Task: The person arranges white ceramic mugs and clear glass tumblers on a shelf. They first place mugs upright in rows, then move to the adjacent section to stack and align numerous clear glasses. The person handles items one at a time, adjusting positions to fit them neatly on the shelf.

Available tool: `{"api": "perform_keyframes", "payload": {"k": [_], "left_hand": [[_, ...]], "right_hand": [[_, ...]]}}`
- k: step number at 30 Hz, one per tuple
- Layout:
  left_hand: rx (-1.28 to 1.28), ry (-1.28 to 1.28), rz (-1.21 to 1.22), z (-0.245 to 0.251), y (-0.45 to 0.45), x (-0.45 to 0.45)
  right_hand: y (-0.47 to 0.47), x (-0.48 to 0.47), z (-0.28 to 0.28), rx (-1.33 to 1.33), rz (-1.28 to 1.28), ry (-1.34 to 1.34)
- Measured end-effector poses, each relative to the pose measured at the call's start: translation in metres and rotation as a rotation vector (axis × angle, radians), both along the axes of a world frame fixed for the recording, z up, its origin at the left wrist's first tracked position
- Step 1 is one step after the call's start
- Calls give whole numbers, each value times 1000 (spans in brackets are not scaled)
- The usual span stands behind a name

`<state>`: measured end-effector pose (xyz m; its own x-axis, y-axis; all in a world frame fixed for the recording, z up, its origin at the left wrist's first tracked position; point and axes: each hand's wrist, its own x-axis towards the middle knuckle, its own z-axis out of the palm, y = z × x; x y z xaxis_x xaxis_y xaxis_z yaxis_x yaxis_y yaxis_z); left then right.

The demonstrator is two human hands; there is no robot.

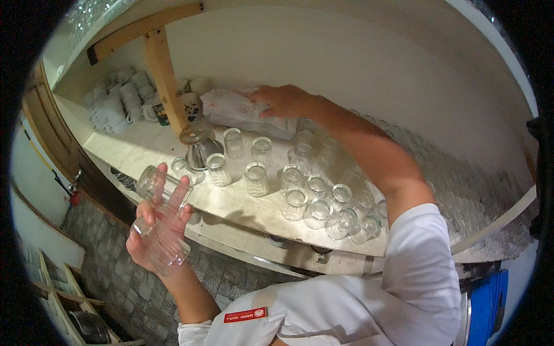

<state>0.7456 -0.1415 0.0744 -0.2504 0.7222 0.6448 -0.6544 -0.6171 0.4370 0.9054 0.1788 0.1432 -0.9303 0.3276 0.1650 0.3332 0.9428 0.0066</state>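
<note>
My left hand [158,229] holds two clear drinking glasses, an upper one [164,188] and a lower one [162,246], side by side between its fingers. Over the back of the shelf [242,207], my right hand [288,101] reaches to a white plastic package [242,111] with red marks, its fingers spread on or just over it; firm contact cannot be told. Upside-down glasses [256,178] stand on the shelf in front of the package. Near the wooden post, a glass carafe [198,149] stands close to more upturned glasses [218,168].
A wooden post [166,82] rises from the shelf, with white cups [130,95] and a patterned mug [162,113] behind and left of it. Many glasses [467,186] crowd the right side. A lower shelf [242,238] and a wooden door [65,134] are also in view.
</note>
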Motion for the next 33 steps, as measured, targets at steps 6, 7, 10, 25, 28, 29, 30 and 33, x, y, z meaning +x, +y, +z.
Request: {"api": "perform_keyframes", "payload": {"k": [6,7,10,25,28,29,30,33], "left_hand": [[-15,-29,96,-5,-21,-12],[-19,-29,105,-5,-22,-13],[-20,-26,112,-5,-24,-14],[-28,12,24,-2,-5,-9],[-41,15,2,-2,-2,-6],[-40,15,4,-3,-2,-5],[-39,15,10,-3,-2,-5],[-37,-6,0,-4,-3,-4]], "right_hand": [[18,-21,-34,-178,33,-79],[19,-23,-37,-227,21,-118],[19,-25,-49,-66,112,-99],[6,16,-35,-18,-29,88],[25,82,-8,231,-225,311],[34,112,3,353,-326,290],[46,144,14,259,-634,240],[66,253,17,349,-928,47]]}}
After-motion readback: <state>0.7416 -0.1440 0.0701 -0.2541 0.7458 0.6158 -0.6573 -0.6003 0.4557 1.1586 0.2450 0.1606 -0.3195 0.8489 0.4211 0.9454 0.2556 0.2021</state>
